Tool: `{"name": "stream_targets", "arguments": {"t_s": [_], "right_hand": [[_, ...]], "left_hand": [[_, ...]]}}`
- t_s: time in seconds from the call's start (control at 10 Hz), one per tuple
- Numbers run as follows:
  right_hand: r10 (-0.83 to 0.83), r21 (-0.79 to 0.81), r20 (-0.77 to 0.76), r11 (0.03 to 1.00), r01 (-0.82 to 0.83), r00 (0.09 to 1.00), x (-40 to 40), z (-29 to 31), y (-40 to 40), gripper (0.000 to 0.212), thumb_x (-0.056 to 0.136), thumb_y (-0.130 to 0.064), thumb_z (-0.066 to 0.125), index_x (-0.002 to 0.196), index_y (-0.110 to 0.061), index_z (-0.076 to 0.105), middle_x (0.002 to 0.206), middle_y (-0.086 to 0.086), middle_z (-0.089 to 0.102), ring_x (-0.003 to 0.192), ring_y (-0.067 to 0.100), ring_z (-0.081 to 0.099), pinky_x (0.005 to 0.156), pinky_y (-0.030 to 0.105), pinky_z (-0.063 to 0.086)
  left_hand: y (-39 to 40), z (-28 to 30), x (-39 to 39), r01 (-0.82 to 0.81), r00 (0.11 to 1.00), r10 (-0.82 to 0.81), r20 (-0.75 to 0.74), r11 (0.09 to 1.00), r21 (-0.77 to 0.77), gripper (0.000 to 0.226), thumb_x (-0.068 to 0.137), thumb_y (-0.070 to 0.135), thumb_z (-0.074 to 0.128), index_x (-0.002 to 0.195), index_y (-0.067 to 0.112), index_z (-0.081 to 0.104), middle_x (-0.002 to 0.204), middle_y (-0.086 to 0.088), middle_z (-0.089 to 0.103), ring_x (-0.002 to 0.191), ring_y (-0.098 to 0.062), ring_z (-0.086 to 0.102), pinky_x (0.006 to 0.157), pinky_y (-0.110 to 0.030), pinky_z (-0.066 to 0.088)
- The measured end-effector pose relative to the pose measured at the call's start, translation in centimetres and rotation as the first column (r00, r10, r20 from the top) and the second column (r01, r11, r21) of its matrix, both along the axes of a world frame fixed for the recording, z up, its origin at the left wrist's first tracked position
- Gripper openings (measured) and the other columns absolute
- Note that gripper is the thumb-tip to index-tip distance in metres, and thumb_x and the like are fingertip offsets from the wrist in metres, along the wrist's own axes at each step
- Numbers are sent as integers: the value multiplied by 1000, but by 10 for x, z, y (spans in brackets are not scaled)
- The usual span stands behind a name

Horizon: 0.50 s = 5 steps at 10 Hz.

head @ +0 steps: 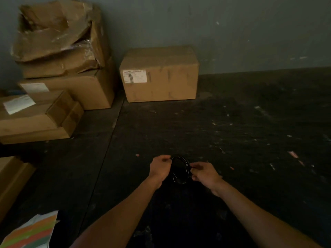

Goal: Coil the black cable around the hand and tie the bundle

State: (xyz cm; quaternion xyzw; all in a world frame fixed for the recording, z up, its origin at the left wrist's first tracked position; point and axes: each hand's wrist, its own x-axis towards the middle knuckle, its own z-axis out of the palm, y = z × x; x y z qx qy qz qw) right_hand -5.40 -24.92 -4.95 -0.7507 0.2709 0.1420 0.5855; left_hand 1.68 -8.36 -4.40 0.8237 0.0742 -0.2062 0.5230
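coiling looks done: black cable (180, 170) sits as a loop lower centre of frame, left hand (160, 167) & right hand (203, 173) each pinching a side. tie step's on imo; next needs the loose end wrapped round the bundle w/o loops slipping.

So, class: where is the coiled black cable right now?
In the head view, the black cable sits low centre, held as a coil between the left hand and right hand, above the dark floor.

A storeroom, by the look of it: sealed cardboard box (159, 74) with a shipping label (134, 76) against a bare wall (232, 33), more cartons stacked left (68, 90), scuffed dark floor (250, 131).
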Motion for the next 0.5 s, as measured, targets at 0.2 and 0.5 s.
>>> {"name": "stream_targets", "arguments": {"t_s": [0.2, 0.5], "right_hand": [[87, -142, -37, 986, -91, 996, 3, -4, -3, 41, 94, -17, 54, 135, -19, 53, 107, -4, 65, 89, 11, 65, 83, 33, 57], [152, -230, 56, 964, -135, 987, -21, 4, 0, 49, 94, -17, 56, 140, -27, 44, 130, -2, 56, 77, -2, 58, 54, 10, 44]], "left_hand": [[-12, -3, 1, 96, 995, -96, -10, 991, 96, 39, 97, 17, 52, 136, 20, 55, 133, -4, 60, 101, -12, 59, 80, -21, 47], [9, 6, -23, 93, 993, -90, -79, 995, 40, 55, 97, 16, 55, 148, 21, 34, 138, -3, 48, 78, -7, 57, 55, -16, 42]]}}
